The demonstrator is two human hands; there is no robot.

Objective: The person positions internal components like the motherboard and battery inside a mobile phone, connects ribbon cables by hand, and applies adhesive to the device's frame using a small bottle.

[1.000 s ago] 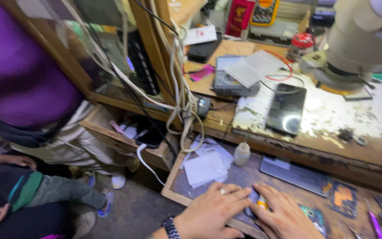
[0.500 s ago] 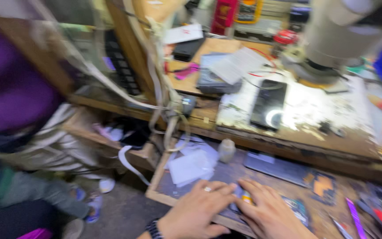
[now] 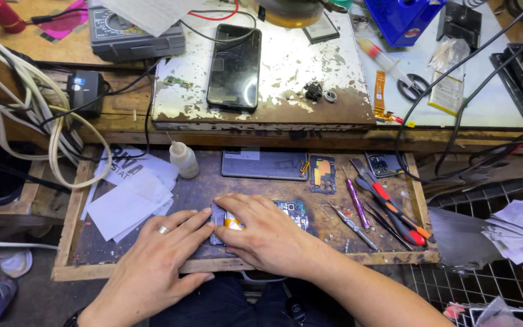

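On the pull-out wooden tray [image 3: 68, 230] below the bench [image 3: 273, 79], both hands rested on an opened phone body [image 3: 255, 221] lying flat near the tray's front edge. The phone body's long axis ran left to right, roughly parallel to that front edge; its exposed circuit board end [image 3: 295, 212] pointed to the person's right, and its left end lay under the fingertips. The left hand [image 3: 158, 260], wearing a ring, lay palm down with fingers extended, fingertips pressing the left end of the phone body; its grip was flat and open, enclosing nothing. The right hand [image 3: 267, 233] lay across the middle of the phone body, fingers spread and slightly curled, pressing down rather than clasping; a small yellow part [image 3: 233, 224] showed between the two hands, and whether either hand pinched it could not be determined.

Left of the hands lay loose white papers [image 3: 128, 194], with a small white dropper bottle [image 3: 184, 160] standing upright just behind them. Behind the hands lay a grey phone back panel [image 3: 264, 164] and a small frame with an orange inner part [image 3: 322, 172]. To the right lay a purple-handled tool [image 3: 356, 203], metal tweezers [image 3: 352, 225] and red-handled screwdrivers [image 3: 394, 209]. On the bench above, a black smartphone [image 3: 235, 66] lay face up, long axis running away from the person.
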